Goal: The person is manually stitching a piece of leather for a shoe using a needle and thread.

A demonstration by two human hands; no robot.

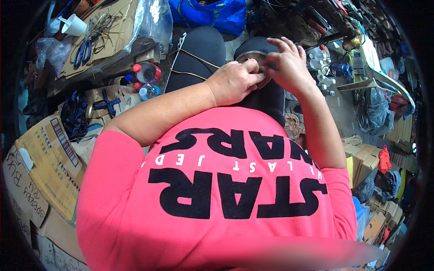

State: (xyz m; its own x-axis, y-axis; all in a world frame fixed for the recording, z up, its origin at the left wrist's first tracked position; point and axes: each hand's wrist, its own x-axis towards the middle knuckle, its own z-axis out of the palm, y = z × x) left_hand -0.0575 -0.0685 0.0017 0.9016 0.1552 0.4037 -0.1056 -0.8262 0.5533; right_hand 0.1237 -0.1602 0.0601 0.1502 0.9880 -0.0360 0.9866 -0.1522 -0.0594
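Over my right thigh, my left hand (pixel 237 81) is closed, its fingers gripping the edge of a brown, round-edged piece (pixel 251 57). Most of that piece is hidden by the hands, so its kind cannot be told. My right hand (pixel 289 65) meets the left one there; its thumb and forefinger come together at the piece while the other fingers are raised and apart. Whatever they pinch is too small or covered to make out. A thin tan cord (pixel 192 73) runs across my dark-trousered left thigh toward the left hand.
Blue-handled scissors (pixel 82 53) lie on cardboard (pixel 120 34) at the far left, near a white cup (pixel 73 25). Plastic bottles (pixel 148 72) stand left of my legs, more bottles (pixel 320 63) on the right. A blue bag (pixel 210 17) sits ahead; cardboard boxes (pixel 47 158) crowd the left.
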